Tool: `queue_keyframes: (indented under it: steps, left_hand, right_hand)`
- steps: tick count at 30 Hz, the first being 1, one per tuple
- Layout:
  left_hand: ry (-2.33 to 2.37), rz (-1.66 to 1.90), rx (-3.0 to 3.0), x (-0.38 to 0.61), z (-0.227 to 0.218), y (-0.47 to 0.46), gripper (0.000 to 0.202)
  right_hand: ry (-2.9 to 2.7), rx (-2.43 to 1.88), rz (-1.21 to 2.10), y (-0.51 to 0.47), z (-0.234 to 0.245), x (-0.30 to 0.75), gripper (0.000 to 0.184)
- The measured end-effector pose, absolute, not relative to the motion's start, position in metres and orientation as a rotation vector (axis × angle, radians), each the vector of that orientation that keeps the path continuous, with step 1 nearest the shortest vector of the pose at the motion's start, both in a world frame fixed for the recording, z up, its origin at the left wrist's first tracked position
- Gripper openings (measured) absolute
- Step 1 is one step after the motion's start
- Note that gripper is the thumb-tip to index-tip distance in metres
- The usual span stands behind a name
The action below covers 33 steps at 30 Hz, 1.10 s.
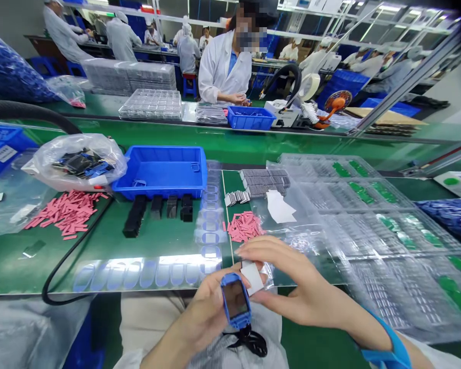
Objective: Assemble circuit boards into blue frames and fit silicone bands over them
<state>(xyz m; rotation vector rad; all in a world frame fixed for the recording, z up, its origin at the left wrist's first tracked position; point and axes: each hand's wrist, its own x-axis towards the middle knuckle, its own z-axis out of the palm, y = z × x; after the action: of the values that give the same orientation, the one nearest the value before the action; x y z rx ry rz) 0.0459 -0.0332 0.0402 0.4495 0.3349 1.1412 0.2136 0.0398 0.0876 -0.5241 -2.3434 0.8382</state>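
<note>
My left hand (203,312) grips a blue smartwatch body (236,300) with a dark rectangular screen, above my lap. A coiled black cable (253,342) hangs just below the device; whether it is joined to it I cannot tell. Beside the watch, a small white square piece (252,277) sits between the thumb and fingers of my right hand (292,274), which are closed around it. The left fingertips reach behind this piece, and its far side is hidden. Pink strips (245,226) lie in a pile just beyond my hands.
A blue bin (165,193) holds a few blue frames, with black parts (135,216) lined up before it. More pink strips (67,212) lie left, near a bag of parts (86,161). Clear trays (353,225) with green boards cover the right side. A co-worker (225,66) sits opposite.
</note>
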Motion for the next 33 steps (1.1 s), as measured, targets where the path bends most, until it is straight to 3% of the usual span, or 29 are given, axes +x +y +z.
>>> queue_keyframes:
  steps: [3,12,19,24,30,33]
  left_hand:
    - [0.449,1.136,0.470,0.049,0.039,-0.042,0.032]
    - [0.520,1.068,0.459,0.048,0.025,-0.060,0.036]
    - [0.482,1.182,0.284,0.049,0.020,-0.068,0.032]
    - [0.499,1.180,0.123,0.047,0.003,-0.074,0.029]
    - [0.543,1.213,0.053,0.030,-0.016,-0.082,0.032]
    - [0.498,1.213,0.064,0.025,-0.017,-0.084,0.030]
  right_hand:
    - [-2.425,-0.588,0.743,0.031,0.087,0.214,0.042]
    - [-2.472,-0.574,0.950,0.019,0.076,0.215,0.027]
    - [-2.246,-0.713,0.200,-0.015,0.050,0.208,0.007]
    - [-2.187,-0.747,0.132,-0.021,0.037,0.214,0.011]
    - [-2.227,-0.840,-0.283,0.004,-0.003,0.232,0.014]
    - [-2.271,-0.884,-0.270,0.002,-0.012,0.234,0.020]
